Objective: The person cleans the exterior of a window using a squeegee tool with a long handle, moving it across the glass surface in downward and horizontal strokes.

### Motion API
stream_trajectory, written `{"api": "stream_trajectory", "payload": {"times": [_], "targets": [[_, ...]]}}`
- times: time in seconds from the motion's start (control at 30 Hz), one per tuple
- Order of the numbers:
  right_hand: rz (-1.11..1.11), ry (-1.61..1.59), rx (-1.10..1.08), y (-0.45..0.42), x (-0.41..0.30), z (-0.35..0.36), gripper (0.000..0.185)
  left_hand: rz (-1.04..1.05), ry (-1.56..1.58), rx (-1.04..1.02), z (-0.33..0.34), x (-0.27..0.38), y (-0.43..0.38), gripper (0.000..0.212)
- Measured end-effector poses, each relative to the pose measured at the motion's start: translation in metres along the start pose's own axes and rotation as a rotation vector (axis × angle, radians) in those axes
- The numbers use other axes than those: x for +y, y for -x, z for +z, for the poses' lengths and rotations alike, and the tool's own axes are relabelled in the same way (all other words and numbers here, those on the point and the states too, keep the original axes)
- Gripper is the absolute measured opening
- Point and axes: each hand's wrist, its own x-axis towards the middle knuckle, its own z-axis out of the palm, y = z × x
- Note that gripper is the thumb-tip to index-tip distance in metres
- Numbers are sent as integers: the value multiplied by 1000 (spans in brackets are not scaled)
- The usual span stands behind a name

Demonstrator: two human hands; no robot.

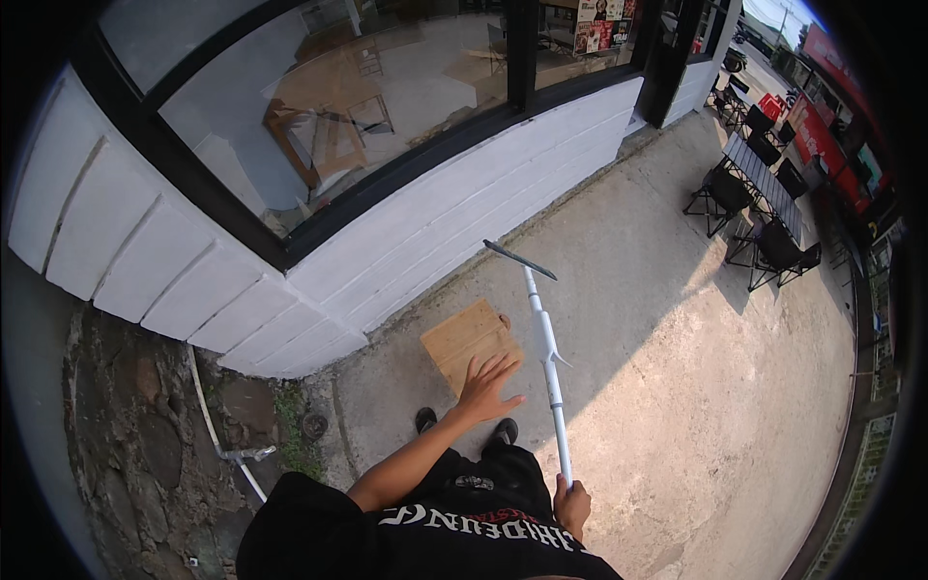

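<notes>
My right hand (573,504) is closed around the lower end of the white handle of a window squeegee (551,355), whose dark blade points away from me near the foot of the wall. My left hand (489,388) is spread with nothing in it, held out over a square-topped wooden stool (467,341) that stands on the concrete. The hand overlaps the near edge of the stool's top; whether it touches cannot be told. My shoes are just this side of the stool.
A white wall (471,196) with a black-framed window (348,94) rises ahead. Black folding chairs (728,192) surround a slatted table (765,181) at the right. A white pipe with a tap (250,453) stands at the left beside rough stone ground (152,435).
</notes>
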Motion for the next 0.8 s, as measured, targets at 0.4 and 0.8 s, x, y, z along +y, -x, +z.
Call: {"api": "stream_trajectory", "payload": {"times": [0.4,0.8], "targets": [[301,168,49,-108,168,55,64,-508,93,-258,8,-39,138,59],[808,-810,-314,-69,170,85,60,-491,184,-276,29,-31,67,56]]}}
